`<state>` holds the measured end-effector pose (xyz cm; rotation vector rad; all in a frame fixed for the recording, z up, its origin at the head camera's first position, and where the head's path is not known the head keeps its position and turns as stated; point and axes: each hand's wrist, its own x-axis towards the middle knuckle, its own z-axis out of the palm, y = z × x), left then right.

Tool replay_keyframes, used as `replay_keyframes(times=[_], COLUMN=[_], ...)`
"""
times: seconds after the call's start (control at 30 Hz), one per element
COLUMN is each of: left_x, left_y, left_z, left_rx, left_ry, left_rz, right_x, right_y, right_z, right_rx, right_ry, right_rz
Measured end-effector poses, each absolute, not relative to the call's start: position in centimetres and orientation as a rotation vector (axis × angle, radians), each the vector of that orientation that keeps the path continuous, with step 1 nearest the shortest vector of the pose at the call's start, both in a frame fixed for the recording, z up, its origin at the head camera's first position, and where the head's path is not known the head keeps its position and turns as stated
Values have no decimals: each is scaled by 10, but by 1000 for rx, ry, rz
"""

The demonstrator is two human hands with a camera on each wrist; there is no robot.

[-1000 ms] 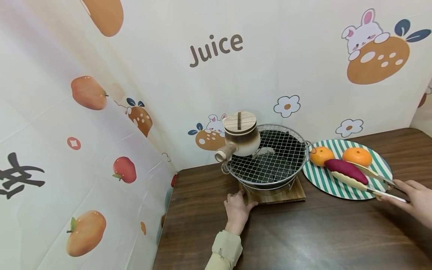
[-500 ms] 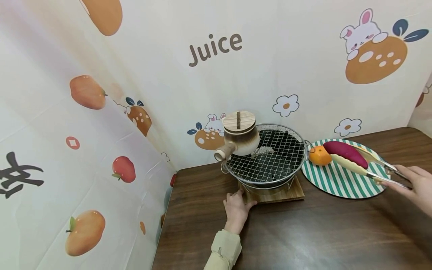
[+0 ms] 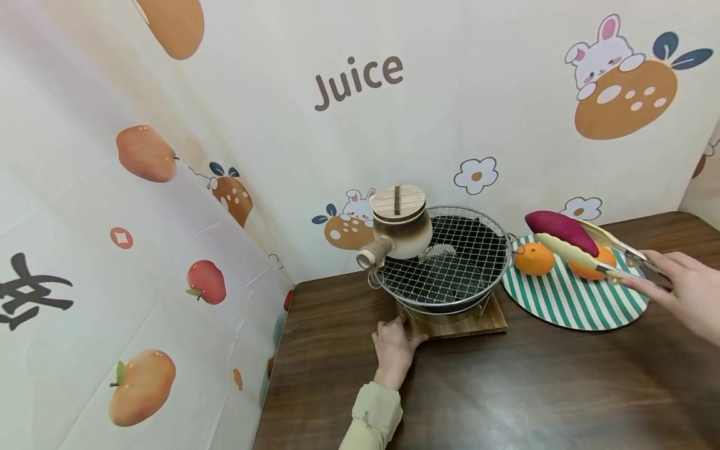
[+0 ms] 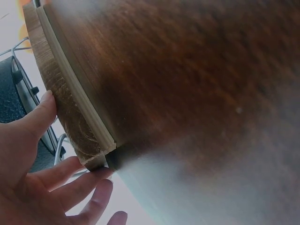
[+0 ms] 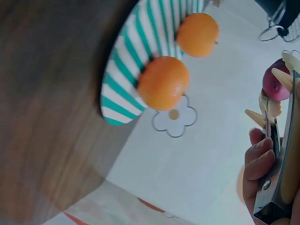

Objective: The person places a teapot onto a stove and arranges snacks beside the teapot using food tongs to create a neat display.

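My right hand [image 3: 683, 290] grips a pair of tongs [image 3: 612, 271] with cream-coloured heads. Pinched between those heads is a purple sweet potato [image 3: 562, 231], raised over the far part of the striped plate [image 3: 585, 315]. Two oranges, a left orange [image 3: 534, 259] and a right orange [image 3: 607, 255] partly hidden by the tongs, lie on that plate. My left hand [image 3: 392, 350] holds the front left corner of a wooden board [image 3: 478, 324], thumb along the front edge, fingers round the side. The left wrist view shows the thumb and fingertips at the board's corner [image 4: 89, 145].
A round grill with a wire mesh [image 3: 467, 269] stands on the board. On its left side sits a brown and white pot [image 3: 410, 237] with a wooden lid and side handle. A printed wall sheet [image 3: 450, 94] rises behind the table [image 3: 506, 394].
My right hand has lifted the sweet potato in the tongs up off the plate, towards the back and slightly left. My left hand stays at the board's corner.
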<state>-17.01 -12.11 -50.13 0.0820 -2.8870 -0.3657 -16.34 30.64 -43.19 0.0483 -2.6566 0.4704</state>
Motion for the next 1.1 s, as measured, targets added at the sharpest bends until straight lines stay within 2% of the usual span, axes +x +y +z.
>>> replay_keyframes(times=[0.4,1.1], left_x=[-170,-170], left_y=[-121,-122], left_z=[-502,-502], left_rx=[83,92], left_ry=[-2883,-2876], left_rz=[-386,-411], right_x=[-177,-191], right_y=[290,257], right_z=[-398,-370], right_rx=[29,170], right_ry=[-2815,-2942], right_rz=[330,268])
